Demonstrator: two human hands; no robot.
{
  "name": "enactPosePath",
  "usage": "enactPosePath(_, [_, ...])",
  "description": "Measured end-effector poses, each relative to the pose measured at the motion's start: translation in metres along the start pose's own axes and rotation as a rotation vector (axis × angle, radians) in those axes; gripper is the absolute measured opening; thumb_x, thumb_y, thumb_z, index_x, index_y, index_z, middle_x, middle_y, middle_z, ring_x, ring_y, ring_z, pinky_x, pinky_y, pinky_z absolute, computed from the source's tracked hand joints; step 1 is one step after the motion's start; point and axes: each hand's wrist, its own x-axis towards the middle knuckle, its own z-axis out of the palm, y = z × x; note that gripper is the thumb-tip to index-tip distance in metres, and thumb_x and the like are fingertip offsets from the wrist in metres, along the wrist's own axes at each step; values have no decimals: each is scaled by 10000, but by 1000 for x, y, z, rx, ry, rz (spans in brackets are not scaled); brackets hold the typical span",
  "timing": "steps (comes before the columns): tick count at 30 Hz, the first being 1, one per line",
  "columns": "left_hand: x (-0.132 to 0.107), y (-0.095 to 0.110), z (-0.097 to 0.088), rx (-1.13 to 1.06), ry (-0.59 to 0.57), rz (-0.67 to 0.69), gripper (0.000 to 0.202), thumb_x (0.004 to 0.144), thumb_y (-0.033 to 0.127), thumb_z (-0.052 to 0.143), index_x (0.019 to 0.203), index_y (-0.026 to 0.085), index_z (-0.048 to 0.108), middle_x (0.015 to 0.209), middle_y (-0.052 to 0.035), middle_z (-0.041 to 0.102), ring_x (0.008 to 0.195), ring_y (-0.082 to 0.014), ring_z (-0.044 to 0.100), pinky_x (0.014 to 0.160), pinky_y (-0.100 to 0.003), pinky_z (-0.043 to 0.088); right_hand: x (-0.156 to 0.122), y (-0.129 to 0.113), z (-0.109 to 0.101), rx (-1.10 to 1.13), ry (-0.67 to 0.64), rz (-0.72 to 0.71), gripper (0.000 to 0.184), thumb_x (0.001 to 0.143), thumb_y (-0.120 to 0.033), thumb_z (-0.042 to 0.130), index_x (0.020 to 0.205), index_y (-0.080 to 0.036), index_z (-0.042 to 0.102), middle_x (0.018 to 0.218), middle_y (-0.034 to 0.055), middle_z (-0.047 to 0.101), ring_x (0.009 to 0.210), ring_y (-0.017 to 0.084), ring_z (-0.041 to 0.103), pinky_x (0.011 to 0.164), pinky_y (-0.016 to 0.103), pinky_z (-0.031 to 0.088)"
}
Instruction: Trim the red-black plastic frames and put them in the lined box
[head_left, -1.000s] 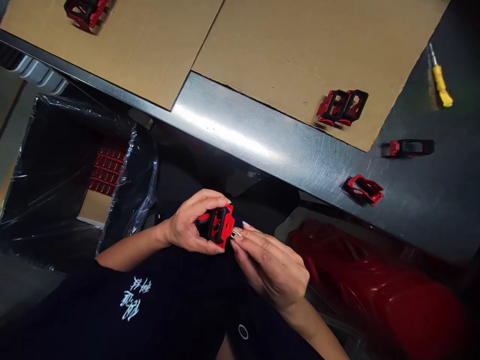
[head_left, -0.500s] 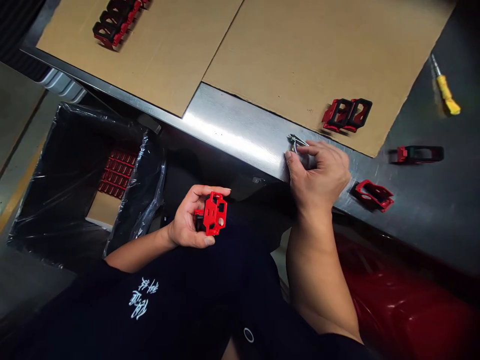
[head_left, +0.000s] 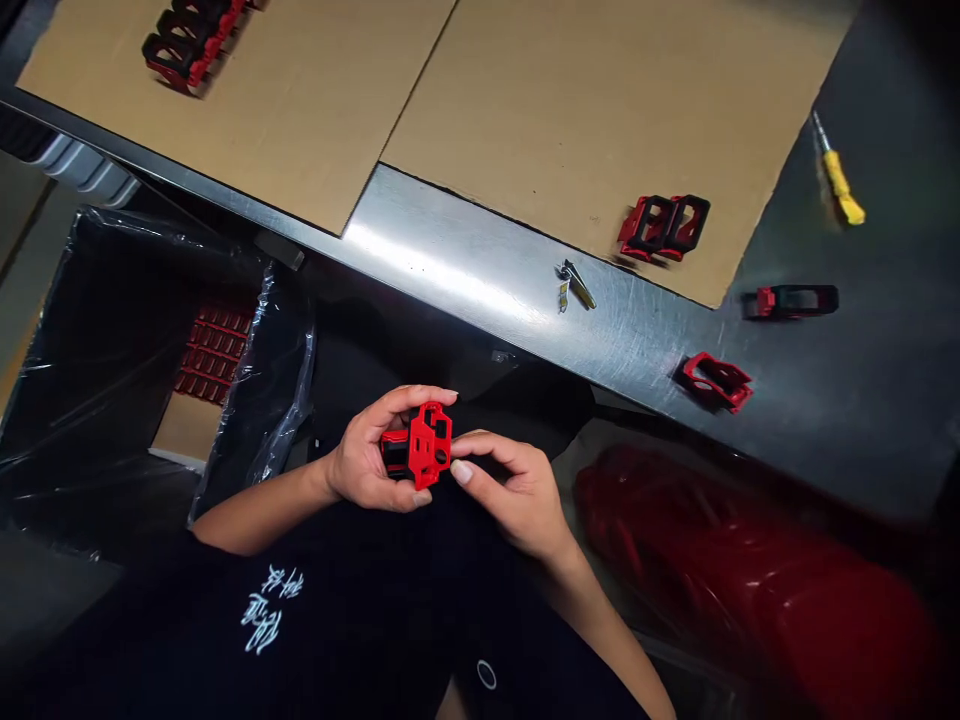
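The red-and-black plastic bracket (head_left: 422,458) seems unfinished, clasped off the near edge of the tabletop (head_left: 465,245) by the left hand (head_left: 364,458), while right hand (head_left: 517,495) fingers meet its right side, whether pinching I cannot tell, and similar brackets (head_left: 667,228) stand on cardboard (head_left: 562,120).

A workshop, judging by the metal bench (head_left: 457,240), yellow-handled screwdriver (head_left: 840,180) and plastic-lined box (head_left: 112,320) of red parts (head_left: 214,350).

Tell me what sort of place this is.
Likely a factory or workshop: a metal table holds a screwdriver, and rows of red parts sit in a plastic-lined bin.
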Motion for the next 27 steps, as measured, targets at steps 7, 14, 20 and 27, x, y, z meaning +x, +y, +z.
enactPosePath(7, [3,2,-1,301,-106,209,909,738,278,844,1536,155,427,1374,-206,652,1230,-291,673,970,-415,620,-2,-9,1,11,59,74,130,816,-236,740,924,-226,811,809,29,817,684,176,749,669,268,607])
enactPosePath(14, [1,5,-2,506,-160,372,878,792,366,822,1536,124,423,1331,-233,684,1148,-254,737,837,-314,667,2,-24,7,-142,30,141,133,813,-247,701,799,-182,817,605,19,724,493,117,589,489,219,477])
enactPosePath(20, [1,6,-2,534,-158,376,792,863,443,754,1534,174,432,1290,-189,723,1094,-229,765,795,-293,677,0,-28,4,-140,-19,163,169,830,-237,671,781,-176,821,604,26,721,493,114,557,473,215,427])
enactPosePath(27, [2,8,-3,521,-202,376,890,803,416,818,1540,127,412,1297,-237,712,1118,-255,757,808,-312,672,-6,-27,-5,-143,-121,201,194,875,-205,646,859,-196,839,677,24,752,582,146,641,530,230,459])
